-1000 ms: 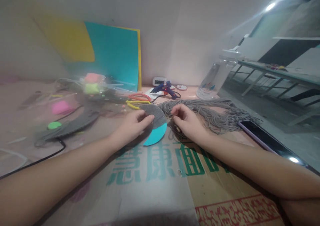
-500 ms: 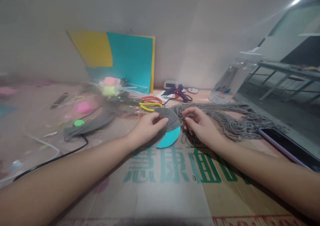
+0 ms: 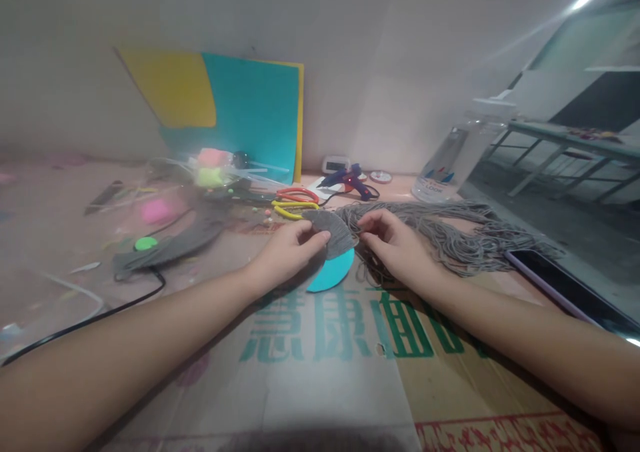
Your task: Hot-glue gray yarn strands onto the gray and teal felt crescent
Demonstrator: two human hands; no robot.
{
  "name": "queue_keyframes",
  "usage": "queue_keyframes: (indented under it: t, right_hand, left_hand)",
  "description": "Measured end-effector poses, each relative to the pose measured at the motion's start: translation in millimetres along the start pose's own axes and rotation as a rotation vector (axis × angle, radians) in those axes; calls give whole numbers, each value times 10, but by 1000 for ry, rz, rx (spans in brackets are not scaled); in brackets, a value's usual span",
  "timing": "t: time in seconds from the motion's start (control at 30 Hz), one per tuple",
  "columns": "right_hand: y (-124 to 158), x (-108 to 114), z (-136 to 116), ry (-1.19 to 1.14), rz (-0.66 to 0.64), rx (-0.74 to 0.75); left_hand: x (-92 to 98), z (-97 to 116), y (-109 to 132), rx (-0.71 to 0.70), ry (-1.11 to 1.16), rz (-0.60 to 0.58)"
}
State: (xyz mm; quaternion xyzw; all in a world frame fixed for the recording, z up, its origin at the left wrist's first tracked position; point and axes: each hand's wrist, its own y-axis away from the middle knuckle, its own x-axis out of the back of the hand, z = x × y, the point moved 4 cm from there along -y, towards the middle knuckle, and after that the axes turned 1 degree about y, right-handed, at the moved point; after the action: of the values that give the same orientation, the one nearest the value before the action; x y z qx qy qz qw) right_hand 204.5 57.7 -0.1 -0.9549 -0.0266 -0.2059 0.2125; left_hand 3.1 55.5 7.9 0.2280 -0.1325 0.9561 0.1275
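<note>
A teal paper disc [image 3: 333, 272], half covered with grey yarn, lies on flattened cardboard [image 3: 330, 365]. My left hand [image 3: 287, 252] presses on the disc with its fingers closed over the yarn-covered part. My right hand [image 3: 395, 242] sits just right of the disc, fingers pinched on a grey yarn strand at the disc's edge. A big bundle of grey yarn [image 3: 450, 232] spreads out to the right behind that hand.
Scissors with red and yellow handles [image 3: 295, 202] and a blue glue gun [image 3: 347, 180] lie behind the disc. Teal and yellow sheets [image 3: 240, 112] lean on the wall. A clear bottle [image 3: 457, 162] stands at right, a phone [image 3: 565, 289] near the edge. Clutter and a black cable [image 3: 100, 312] fill the left.
The view has shifted slightly. Both hands stay on the disc and yarn, with the fingers adjusting a little.
</note>
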Motion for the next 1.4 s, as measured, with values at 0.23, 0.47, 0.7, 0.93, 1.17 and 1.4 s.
queue_keyframes:
  t: [0.23, 0.47, 0.7, 0.93, 1.17, 1.4]
  right_hand:
    - [39, 6, -109, 44, 0, 19]
    - [75, 8, -260, -77, -59, -79]
    - [95, -92, -329, 1, -263, 2]
    - [102, -16, -314, -71, -128, -32]
    - [123, -107, -294, -322, -235, -105]
    - [127, -122, -238, -173, -312, -176]
  left_hand:
    - [-2, -25, 4, 11, 15, 3]
    - [6, -42, -6, -2, -34, 1]
    - [0, -43, 4, -13, -33, -26]
    - [-1, -22, 22, 5, -1, -20]
    - [-2, -24, 29, 23, 62, -17]
    - [-20, -9, 56, 97, 122, -71]
